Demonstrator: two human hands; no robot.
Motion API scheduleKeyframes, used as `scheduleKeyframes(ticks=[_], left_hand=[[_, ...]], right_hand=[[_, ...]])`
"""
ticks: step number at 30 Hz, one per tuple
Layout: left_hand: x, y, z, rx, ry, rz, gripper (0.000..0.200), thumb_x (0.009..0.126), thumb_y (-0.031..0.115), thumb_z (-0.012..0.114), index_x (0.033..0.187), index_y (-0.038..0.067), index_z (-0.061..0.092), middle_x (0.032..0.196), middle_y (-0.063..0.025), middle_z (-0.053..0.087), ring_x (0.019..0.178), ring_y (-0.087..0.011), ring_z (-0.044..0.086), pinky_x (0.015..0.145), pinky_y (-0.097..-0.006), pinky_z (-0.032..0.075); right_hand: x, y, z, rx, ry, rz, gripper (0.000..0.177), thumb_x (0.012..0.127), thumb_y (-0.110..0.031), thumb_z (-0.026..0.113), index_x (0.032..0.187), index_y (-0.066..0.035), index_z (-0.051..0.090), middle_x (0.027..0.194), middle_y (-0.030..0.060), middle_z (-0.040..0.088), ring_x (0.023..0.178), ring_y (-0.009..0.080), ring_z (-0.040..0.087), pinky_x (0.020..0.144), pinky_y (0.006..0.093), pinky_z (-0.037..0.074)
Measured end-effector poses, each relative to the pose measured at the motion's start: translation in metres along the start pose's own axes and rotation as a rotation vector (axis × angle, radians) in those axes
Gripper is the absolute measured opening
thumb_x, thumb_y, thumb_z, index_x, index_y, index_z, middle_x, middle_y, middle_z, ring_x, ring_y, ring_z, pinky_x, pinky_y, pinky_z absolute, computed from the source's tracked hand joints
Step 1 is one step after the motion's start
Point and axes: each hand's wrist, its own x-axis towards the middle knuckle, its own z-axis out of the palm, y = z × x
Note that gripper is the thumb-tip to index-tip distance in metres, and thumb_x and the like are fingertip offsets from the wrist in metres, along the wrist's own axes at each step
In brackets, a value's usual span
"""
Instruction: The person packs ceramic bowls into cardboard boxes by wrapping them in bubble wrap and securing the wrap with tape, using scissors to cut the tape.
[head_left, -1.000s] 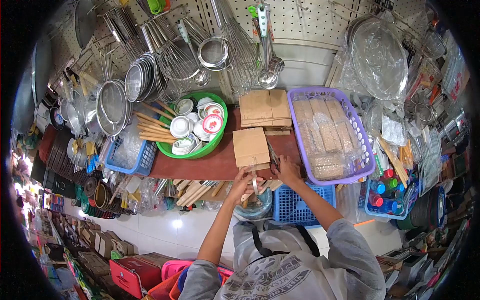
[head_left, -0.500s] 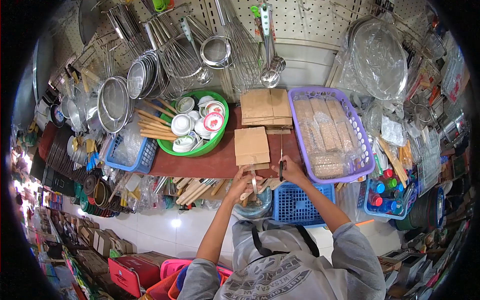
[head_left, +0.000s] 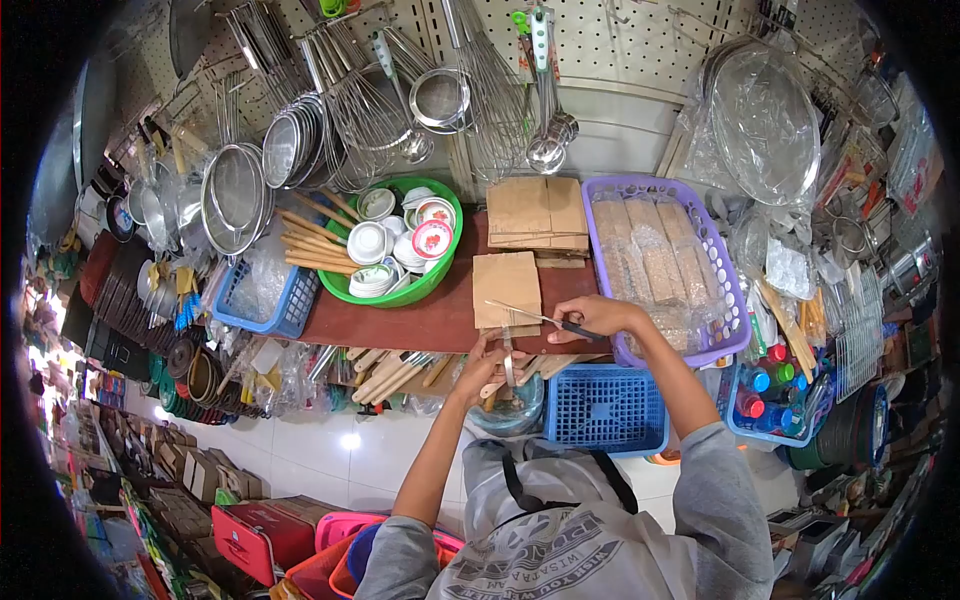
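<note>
My right hand (head_left: 598, 318) grips the dark handle of a thin knife (head_left: 535, 318), its blade pointing left over a brown cardboard piece (head_left: 505, 285) on the red-brown shelf (head_left: 400, 325). At the shelf's front edge, my left hand (head_left: 488, 362) pinches a narrow metal strip (head_left: 508, 368) just below that cardboard. A stack of more cardboard (head_left: 535, 212) lies behind it.
A green basin of small bowls (head_left: 395, 245) sits left of the cardboard, a purple basket of wrapped packets (head_left: 655, 265) right. Blue baskets (head_left: 605, 405) stand below the shelf. Whisks, strainers and ladles hang on the pegboard (head_left: 600, 40) behind.
My right hand picked the knife up from the shelf, lifted it and swung the blade from upright to pointing left over the cardboard. My left hand stayed put.
</note>
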Motion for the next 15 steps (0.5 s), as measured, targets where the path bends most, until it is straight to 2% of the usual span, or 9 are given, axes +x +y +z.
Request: scheduleKeyframes(ticks=[2, 8, 15], left_hand=[[0.0, -0.002, -0.001, 0.014, 0.005, -0.001, 0.057, 0.1, 0.017, 0.055, 0.149, 0.008, 0.027, 0.112, -0.016, 0.07, 0.085, -0.0246, 0.074, 0.074, -0.0322, 0.059], [-0.001, -0.002, 0.0, 0.058, 0.017, 0.0, 0.058, 0.1, 0.019, 0.056, 0.15, 0.012, 0.027, 0.114, -0.0143, 0.071, 0.087, -0.0245, 0.074, 0.079, -0.0355, 0.058], [-0.004, 0.004, -0.001, 0.075, 0.023, -0.006, 0.059, 0.1, 0.02, 0.055, 0.151, 0.012, 0.025, 0.115, -0.0156, 0.07, 0.089, -0.0255, 0.074, 0.079, -0.0353, 0.058]], right_hand=[[0.004, 0.002, -0.011, -0.035, -0.105, 0.084, 0.058, 0.081, -0.065, 0.074, 0.095, -0.009, 0.066, 0.067, 0.0006, 0.058, 0.061, 0.0124, 0.057, 0.057, 0.0289, 0.045], [0.017, -0.003, -0.025, -0.025, -0.314, 0.262, 0.058, 0.08, -0.063, 0.075, 0.093, -0.007, 0.067, 0.069, 0.0018, 0.058, 0.062, 0.0134, 0.059, 0.055, 0.0284, 0.048], [0.028, -0.003, -0.027, -0.061, -0.38, 0.364, 0.06, 0.075, -0.067, 0.077, 0.089, -0.009, 0.067, 0.07, 0.0011, 0.057, 0.062, 0.0129, 0.059, 0.055, 0.0265, 0.049]])
